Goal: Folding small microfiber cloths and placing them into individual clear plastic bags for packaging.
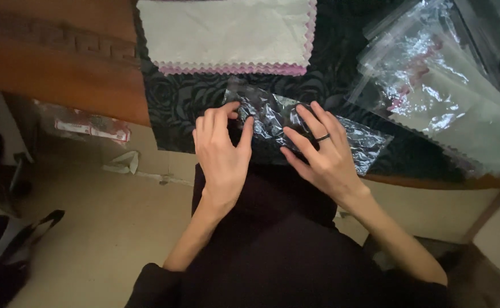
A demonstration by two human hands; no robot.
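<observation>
Clear plastic bag seen flat at table edge; clear bags heap at right; red-white packet under table.

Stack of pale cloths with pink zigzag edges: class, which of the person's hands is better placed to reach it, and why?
Probably the left hand: it lies almost straight below the stack of cloths. The right hand rests further right, flat on the clear plastic bag.
</observation>
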